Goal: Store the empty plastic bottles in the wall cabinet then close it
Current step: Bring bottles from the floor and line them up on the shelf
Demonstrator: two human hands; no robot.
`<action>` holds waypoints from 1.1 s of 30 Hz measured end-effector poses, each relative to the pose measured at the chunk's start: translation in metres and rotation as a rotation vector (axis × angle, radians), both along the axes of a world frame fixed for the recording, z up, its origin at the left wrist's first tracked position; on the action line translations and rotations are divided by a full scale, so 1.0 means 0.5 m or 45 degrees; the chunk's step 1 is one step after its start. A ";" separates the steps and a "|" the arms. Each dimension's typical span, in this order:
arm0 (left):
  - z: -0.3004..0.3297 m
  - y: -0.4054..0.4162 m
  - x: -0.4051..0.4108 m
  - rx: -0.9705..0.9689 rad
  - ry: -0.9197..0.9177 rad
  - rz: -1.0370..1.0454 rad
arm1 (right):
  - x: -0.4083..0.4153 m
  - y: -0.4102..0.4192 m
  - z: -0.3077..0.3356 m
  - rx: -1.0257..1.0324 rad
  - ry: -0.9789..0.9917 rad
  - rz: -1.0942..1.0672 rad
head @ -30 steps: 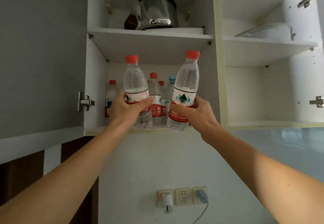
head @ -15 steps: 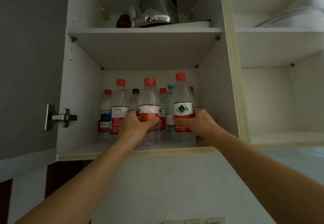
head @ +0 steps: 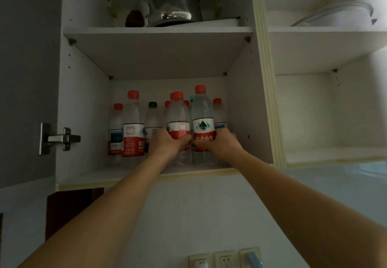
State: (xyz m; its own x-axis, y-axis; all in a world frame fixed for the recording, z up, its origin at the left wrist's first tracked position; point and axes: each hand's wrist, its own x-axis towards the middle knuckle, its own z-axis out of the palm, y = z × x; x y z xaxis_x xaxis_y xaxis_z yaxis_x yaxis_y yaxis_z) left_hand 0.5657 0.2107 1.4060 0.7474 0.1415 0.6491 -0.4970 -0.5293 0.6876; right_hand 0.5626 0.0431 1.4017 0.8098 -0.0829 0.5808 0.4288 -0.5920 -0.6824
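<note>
Standing on the bottom shelf (head: pixel 100 176) of the wall cabinet (head: pixel 83 104) were the 2 bottles that had hung in front of it 1 second before. The left hand (head: pixel 165 144) kept its grip round the shorter bottle (head: pixel 178 121), the right hand (head: pixel 222 142) round the taller bottle (head: pixel 202 118), both upright, touching, among other stored bottles (head: pixel 133 125). Letting go and shutting the grey door (head: pixel 27 74) likely remained. A kettle (head: pixel 171 3) sat on the upper shelf; wall sockets (head: pixel 225 259) showed below.
</note>
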 end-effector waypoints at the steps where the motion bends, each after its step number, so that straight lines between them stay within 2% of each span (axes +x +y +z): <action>1: 0.002 0.002 -0.005 0.023 0.019 0.000 | -0.009 -0.003 0.001 -0.079 0.016 -0.012; 5: -0.007 0.010 -0.038 0.191 0.018 0.032 | -0.069 -0.026 0.005 -0.253 -0.084 -0.142; 9: -0.041 -0.005 -0.104 0.105 -0.241 0.125 | -0.171 -0.042 -0.019 -0.348 -0.296 -0.357; 13: -0.090 -0.047 -0.190 0.011 -0.456 -0.142 | -0.273 -0.057 -0.100 -0.390 -0.411 -0.470; 15: -0.129 -0.077 -0.227 -0.034 -0.486 -0.271 | -0.323 -0.066 -0.159 -0.429 -0.398 -0.497; 19: -0.229 -0.151 -0.275 -0.090 -0.353 -0.488 | -0.415 -0.106 -0.293 -0.437 -0.208 -0.568; 23: -0.352 -0.228 -0.323 -0.091 -0.094 -0.705 | -0.510 -0.199 -0.428 -0.425 0.057 -0.679; 27: -0.487 -0.312 -0.381 -0.027 0.201 -0.908 | -0.620 -0.304 -0.554 -0.366 0.282 -0.768; 33: -0.691 -0.450 -0.478 0.132 0.505 -1.120 | -0.753 -0.472 -0.757 -0.312 0.528 -0.824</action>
State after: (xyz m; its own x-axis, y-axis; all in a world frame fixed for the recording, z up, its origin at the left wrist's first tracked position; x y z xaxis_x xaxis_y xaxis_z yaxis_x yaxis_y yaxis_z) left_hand 0.3265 -0.0144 1.0603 0.7259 -0.6163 0.3052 -0.4865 -0.1465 0.8613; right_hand 0.1861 -0.1927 1.0234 0.7985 -0.5183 0.3062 -0.3095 -0.7898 -0.5296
